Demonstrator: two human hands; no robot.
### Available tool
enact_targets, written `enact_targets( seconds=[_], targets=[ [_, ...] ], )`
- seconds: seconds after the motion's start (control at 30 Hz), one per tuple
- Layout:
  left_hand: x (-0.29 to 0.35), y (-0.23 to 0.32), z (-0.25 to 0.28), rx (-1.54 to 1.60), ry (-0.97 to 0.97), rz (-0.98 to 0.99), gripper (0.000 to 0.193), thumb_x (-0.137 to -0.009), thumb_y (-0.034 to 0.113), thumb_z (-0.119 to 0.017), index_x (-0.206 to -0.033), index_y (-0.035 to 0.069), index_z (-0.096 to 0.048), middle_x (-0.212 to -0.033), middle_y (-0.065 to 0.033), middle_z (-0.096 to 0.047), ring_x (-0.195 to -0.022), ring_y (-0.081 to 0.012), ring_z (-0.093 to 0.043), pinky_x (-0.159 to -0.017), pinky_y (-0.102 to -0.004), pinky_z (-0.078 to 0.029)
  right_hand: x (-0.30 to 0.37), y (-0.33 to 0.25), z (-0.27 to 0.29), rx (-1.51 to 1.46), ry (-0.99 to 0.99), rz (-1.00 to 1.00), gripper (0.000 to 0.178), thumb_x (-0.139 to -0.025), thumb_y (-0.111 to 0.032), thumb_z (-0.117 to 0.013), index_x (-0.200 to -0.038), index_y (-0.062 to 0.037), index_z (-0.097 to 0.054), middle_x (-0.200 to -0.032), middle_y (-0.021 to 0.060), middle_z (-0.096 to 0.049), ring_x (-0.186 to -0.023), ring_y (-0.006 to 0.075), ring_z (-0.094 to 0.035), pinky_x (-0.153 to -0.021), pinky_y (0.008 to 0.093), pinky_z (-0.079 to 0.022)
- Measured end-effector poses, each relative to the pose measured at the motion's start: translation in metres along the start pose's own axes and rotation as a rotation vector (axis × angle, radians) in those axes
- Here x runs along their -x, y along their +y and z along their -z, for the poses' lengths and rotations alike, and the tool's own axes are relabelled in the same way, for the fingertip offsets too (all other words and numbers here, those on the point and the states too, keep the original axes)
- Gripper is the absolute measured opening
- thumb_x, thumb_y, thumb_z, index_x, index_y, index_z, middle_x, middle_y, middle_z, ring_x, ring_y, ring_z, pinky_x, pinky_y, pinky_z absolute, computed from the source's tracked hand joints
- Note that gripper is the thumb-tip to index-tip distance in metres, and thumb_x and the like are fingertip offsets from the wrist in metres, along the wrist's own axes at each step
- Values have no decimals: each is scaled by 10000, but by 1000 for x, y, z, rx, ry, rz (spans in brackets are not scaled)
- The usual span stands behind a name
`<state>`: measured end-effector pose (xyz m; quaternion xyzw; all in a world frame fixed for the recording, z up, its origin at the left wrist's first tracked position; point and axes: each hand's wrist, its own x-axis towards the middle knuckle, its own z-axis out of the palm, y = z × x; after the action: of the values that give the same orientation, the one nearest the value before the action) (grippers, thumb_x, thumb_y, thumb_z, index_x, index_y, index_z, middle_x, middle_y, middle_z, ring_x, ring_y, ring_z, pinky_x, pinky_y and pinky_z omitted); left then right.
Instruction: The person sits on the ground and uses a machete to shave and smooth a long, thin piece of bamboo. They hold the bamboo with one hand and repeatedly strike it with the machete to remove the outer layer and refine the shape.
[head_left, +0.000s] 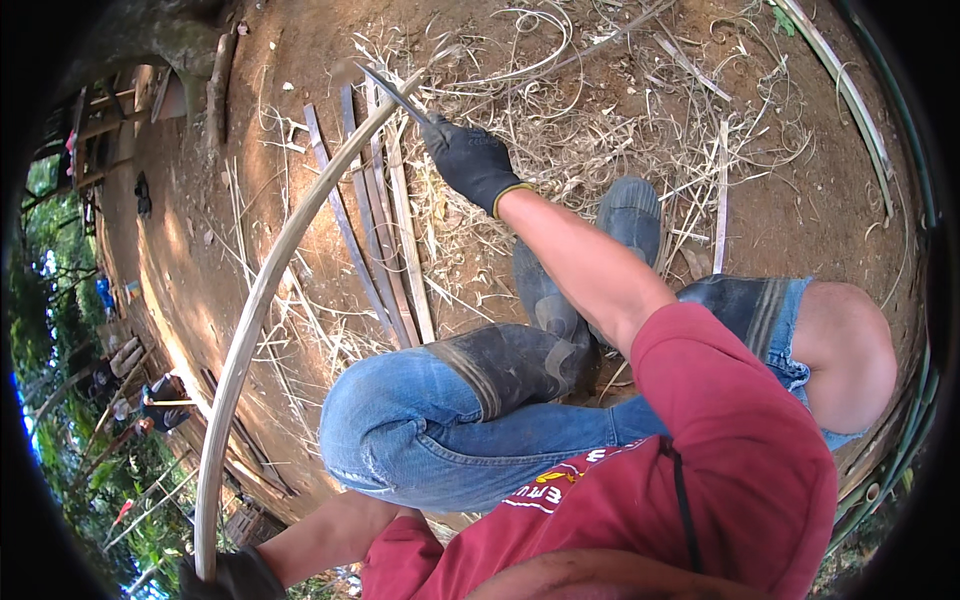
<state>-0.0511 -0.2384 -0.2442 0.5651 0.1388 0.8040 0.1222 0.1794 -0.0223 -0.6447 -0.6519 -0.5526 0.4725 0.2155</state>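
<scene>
A long, pale bamboo strip (262, 290) bows in an arc from the lower left up to the top middle. My left hand (238, 577), in a black glove, grips its lower end near the dark rim of the view; some of the fingers are hidden. In my black-gloved right hand (470, 163) is a knife (393, 90), held by the handle with the fingers closed. Its narrow blade lies across the strip close to the strip's far end. How deep the edge sits in the bamboo, I cannot tell.
Several flat strips (375, 215) lie on the brown dirt left of my rubber boots (628, 215). Curled shavings (590, 120) litter the ground ahead. Green poles (900, 440) line the right edge. Another person (160, 402) is far off at left, near greenery.
</scene>
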Motion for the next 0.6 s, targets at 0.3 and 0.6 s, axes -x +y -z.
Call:
enact_targets(
  seconds=[0.3, 0.6],
  targets=[
    [5, 1, 0, -2, 100, 67, 298, -947, 455, -595, -829, 182, -615, -586, 99, -338, -461, -36, -296, -432, -203, -222, 30, -20, -14, 41, 38, 279, 608, -1013, -565, -279, -1354, -161, -579, -824, 194, -694, -761, 367, -677, -697, 481, -537],
    [5, -4, 1, -52, 158, 25, 396, -941, 533, -582, -787, 169, -551, -582, 92, -303, -462, -33, -285, -426, -204, -205, 7, 10, 2, 179, -22, 226, 620, -1019, -588, -208, -1430, -233, -507, -850, 178, -711, -754, 346, -694, -716, 461, -550]
  ],
)
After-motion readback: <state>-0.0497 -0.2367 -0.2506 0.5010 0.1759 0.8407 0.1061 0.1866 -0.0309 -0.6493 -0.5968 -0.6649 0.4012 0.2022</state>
